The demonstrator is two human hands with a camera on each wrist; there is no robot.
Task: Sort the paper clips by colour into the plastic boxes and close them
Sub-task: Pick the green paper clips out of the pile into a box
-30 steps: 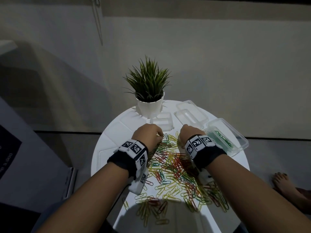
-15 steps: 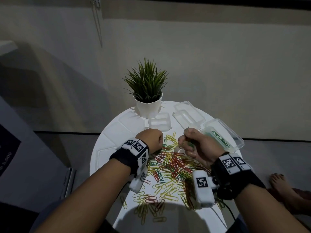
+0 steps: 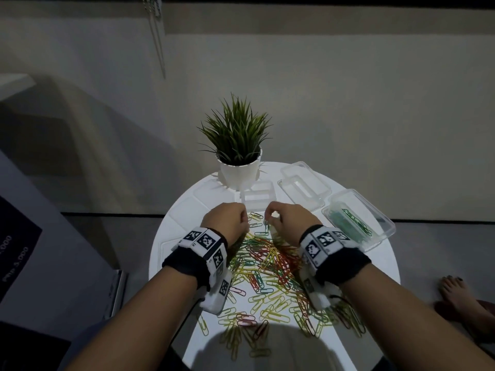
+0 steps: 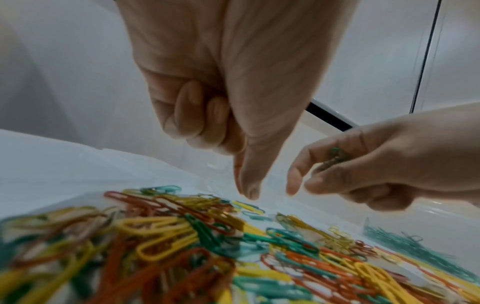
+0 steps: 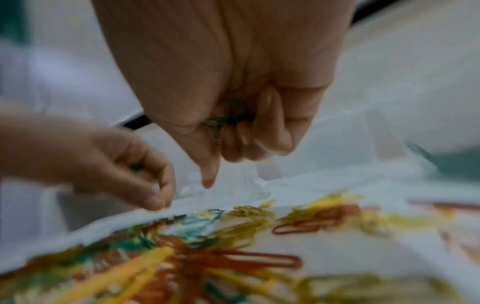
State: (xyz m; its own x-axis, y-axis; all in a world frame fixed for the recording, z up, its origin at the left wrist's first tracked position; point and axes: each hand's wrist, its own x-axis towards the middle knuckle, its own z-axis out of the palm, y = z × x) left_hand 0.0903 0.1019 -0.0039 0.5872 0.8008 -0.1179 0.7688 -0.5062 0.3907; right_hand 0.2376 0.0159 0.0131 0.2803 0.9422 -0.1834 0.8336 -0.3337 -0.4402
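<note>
- On the round white table, a loose heap of paper clips spreads from the middle toward the near edge: thin wire loops in yellow, red-orange, green and teal, tangled and overlapping (the wrist views blur them).
- The right hand hovers at the heap's far edge with its outer fingers curled round a small bunch of green clips kept in the palm; its forefinger and thumb point down, tips slightly apart.
- The left hand hangs just beside it, outer fingers curled into the palm, thumb and forefinger pressed together and pointing down over the clips; whether they pinch a clip I cannot tell.
- At the right edge stands an open clear plastic box with green clips lying inside.
- Behind it rests a clear lid, and a smaller clear box sits beyond the hands.
- A potted plant in a white pot stands at the far side.
</note>
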